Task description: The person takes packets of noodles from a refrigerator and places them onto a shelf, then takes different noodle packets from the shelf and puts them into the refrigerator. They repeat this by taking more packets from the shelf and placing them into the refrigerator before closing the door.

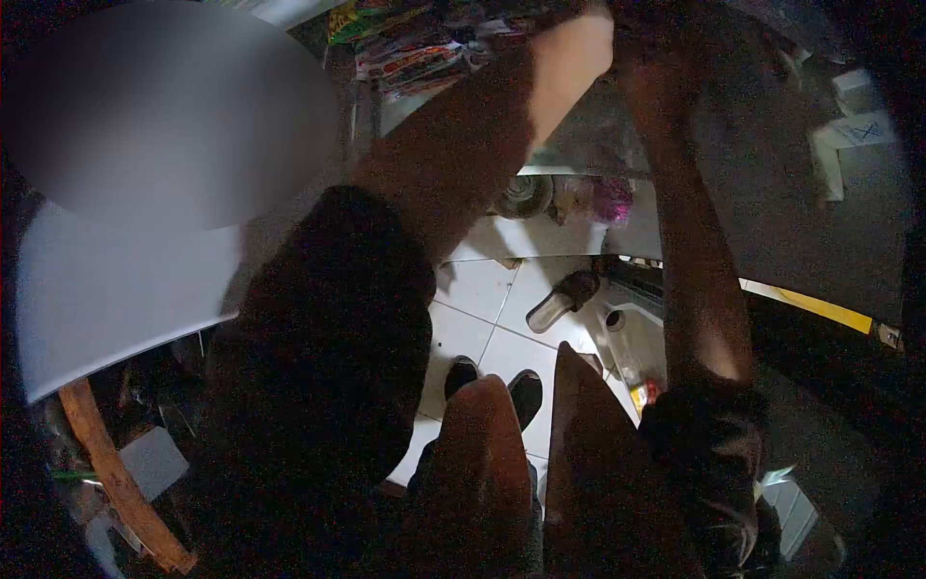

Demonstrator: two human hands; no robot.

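Observation:
My left arm reaches from the lower left to the top of the view, where my left hand (588, 37) is brightly lit at the wrist and its fingers are lost in shadow. Just to the right, my right hand (661, 85) is a dark shape beside a grey surface (772, 183). The two hands are close together. Whatever they hold or touch is too dark to make out. Left of the hands lie colourful packets (415, 60) in a heap.
Below the hands are a round glass-like object (524, 196) and a pink item (612, 201). A sandal (562, 301) and a clear bottle (627, 352) lie on the white tiled floor (473, 323). A white surface (125, 289) is at left, above a wooden piece (121, 478).

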